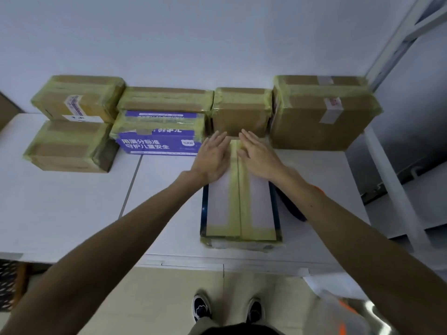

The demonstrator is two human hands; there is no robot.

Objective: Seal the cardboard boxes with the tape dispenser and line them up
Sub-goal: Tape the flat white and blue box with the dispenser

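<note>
White-topped box [217,206] takes both palms at its far end. The left hand [214,157] and the right hand [260,157] lie flat on it with fingers straight and spread, one on each side of the yellowish tape strip [239,201], gripping nothing. That strip runs the whole length of the lid, and the box's long axis points straight away from the person toward the wall (its near end sits close to the edge of the white table [72,201]).

Just beyond its far end stands a small brown box [242,112], wrapped in the same tape. Beyond and to the left is a blue box [157,143] printed with white Chinese characters, "用满分标准 守护儿童安全", with a flat brown box [164,99] behind it. Farther left sit a rear brown box [77,97], its label too blurred to read, and a front brown box [67,146]. To the right of the far end stands a large brown box [321,117] with a smeared label. A dark object [291,206] shows just beside the right edge; I cannot tell what it is.
</note>
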